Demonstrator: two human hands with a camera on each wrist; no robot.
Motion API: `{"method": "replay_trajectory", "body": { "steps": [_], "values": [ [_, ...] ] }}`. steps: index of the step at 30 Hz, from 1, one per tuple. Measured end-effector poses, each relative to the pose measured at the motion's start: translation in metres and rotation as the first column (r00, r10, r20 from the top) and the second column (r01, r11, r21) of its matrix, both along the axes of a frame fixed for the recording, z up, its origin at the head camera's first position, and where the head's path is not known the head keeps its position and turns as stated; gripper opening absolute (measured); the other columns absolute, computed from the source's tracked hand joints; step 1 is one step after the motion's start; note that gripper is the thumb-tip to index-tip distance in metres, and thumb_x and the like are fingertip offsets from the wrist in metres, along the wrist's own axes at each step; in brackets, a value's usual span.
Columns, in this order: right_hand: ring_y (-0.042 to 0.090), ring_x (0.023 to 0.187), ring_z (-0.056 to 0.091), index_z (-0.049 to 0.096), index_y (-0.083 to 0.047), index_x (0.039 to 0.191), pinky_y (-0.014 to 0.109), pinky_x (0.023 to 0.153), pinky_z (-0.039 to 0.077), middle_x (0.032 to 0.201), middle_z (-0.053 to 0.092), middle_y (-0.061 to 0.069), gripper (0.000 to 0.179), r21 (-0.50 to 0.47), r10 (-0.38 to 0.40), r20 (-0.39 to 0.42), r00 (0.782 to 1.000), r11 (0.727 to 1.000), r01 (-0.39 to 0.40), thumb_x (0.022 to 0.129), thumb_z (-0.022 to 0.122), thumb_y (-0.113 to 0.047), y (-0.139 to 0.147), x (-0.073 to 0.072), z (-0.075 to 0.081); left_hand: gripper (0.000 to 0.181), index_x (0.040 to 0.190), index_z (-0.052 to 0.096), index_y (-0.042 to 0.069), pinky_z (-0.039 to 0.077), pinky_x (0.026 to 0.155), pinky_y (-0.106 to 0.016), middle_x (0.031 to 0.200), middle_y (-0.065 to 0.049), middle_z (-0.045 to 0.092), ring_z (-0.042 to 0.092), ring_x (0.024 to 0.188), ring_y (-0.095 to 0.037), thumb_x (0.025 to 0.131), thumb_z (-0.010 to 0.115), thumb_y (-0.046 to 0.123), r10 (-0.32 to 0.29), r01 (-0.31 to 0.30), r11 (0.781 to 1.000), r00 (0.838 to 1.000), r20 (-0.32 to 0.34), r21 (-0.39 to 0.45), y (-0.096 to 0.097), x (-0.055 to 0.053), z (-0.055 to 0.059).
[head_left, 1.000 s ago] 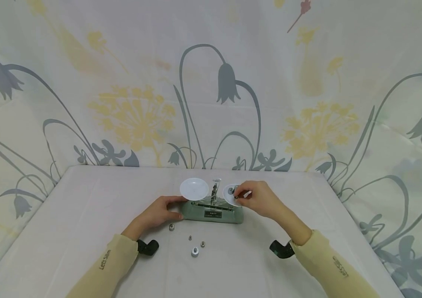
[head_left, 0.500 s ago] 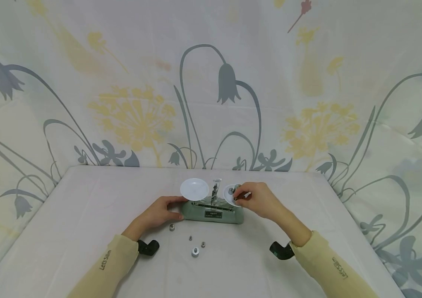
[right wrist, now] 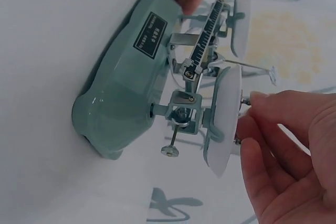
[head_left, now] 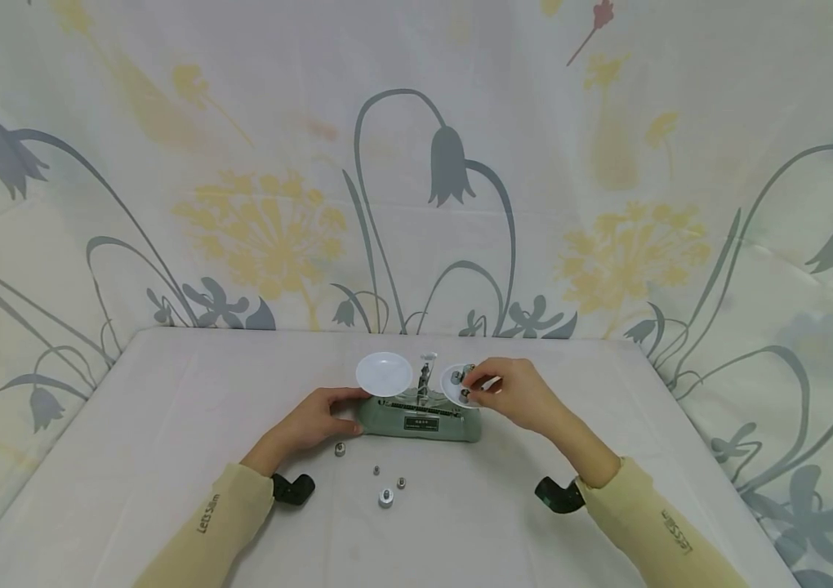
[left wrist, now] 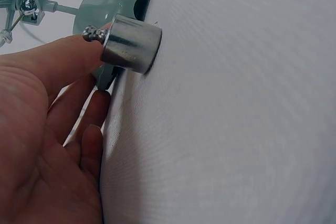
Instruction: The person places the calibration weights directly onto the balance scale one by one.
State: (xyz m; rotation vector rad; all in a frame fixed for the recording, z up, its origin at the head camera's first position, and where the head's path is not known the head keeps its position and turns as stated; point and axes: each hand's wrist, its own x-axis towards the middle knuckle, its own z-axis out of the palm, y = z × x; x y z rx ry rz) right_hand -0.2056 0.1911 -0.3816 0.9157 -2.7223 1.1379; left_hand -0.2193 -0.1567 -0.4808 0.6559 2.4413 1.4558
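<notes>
On white cloth (head_left: pixel 475 523) before flowered drapery (head_left: pixel 416 163), left hand (head_left: pixel 314 421) grips a balance (head_left: pixel 420 424), right hand (head_left: pixel 514 395) parted at a weight (head_left: pixel 465 395).

Four weights (head_left: pixel 385 497) stand before the balance (head_left: pixel 387 419); other weights (head_left: pixel 456 377) stand on its right pan (head_left: pixel 447 387); the backdrop (head_left: pixel 416 237) hangs behind.

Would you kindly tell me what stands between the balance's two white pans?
In the head view, a slim metal upright stands between the left pan and the right pan; the graduated beam runs lower, on the near side.
</notes>
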Motion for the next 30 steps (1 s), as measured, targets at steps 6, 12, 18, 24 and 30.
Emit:
{"method": "replay_trajectory", "body": {
  "steps": [6,12,18,24,30],
  "values": [
    [0.018,0.088,0.069,0.075,-0.007,0.098,0.028,0.075,0.058,0.099,0.072,0.002,0.015,-0.011,-0.014,-0.011,1.0,1.0,0.014,0.085,0.075,0.002,0.004,-0.001,0.003,0.057,0.134,0.061,0.005,0.029,0.114,-0.052,0.14,-0.012,0.056,0.042,0.138,-0.034,0.081,0.081,0.011,0.0,0.0,1.0,1.0,0.013,0.008,0.0,-0.001,-0.002],
    [0.019,0.088,0.069,0.075,-0.005,0.099,0.029,0.075,0.058,0.099,0.072,0.006,0.015,-0.021,-0.045,-0.016,0.999,0.999,0.044,0.085,0.075,0.001,0.011,-0.001,0.004,0.057,0.135,0.061,0.006,0.029,0.114,-0.053,0.141,-0.012,0.056,0.041,0.138,-0.034,0.082,0.08,0.011,0.001,-0.001,1.0,1.0,0.019,0.009,0.0,0.0,-0.001],
    [0.019,0.087,0.069,0.074,-0.003,0.1,0.031,0.076,0.058,0.098,0.072,0.007,0.016,-0.029,-0.088,-0.02,0.996,0.996,0.087,0.084,0.076,0.002,0.02,-0.002,0.002,0.057,0.136,0.061,0.006,0.029,0.114,-0.053,0.141,-0.012,0.056,0.041,0.138,-0.034,0.082,0.08,0.011,0.002,-0.002,1.0,1.0,0.015,0.002,0.0,-0.001,-0.001],
    [0.021,0.09,0.068,0.073,-0.003,0.101,0.031,0.077,0.058,0.098,0.071,0.01,0.018,-0.045,-0.133,-0.003,0.991,0.99,0.133,0.084,0.076,0.001,0.03,-0.001,-0.002,0.057,0.136,0.06,0.005,0.029,0.114,-0.053,0.141,-0.012,0.056,0.041,0.138,-0.035,0.082,0.08,0.01,-0.005,0.005,1.0,1.0,0.005,0.002,0.001,-0.001,-0.001],
    [0.023,0.091,0.069,0.073,-0.002,0.102,0.03,0.077,0.058,0.1,0.071,0.012,0.019,-0.058,-0.162,0.016,0.987,0.985,0.163,0.084,0.076,0.001,0.04,-0.001,-0.009,0.057,0.136,0.06,0.005,0.029,0.114,-0.053,0.141,-0.012,0.056,0.041,0.138,-0.034,0.083,0.079,0.009,-0.005,0.005,1.0,1.0,0.002,0.001,0.0,0.0,-0.001]
  ]
}}
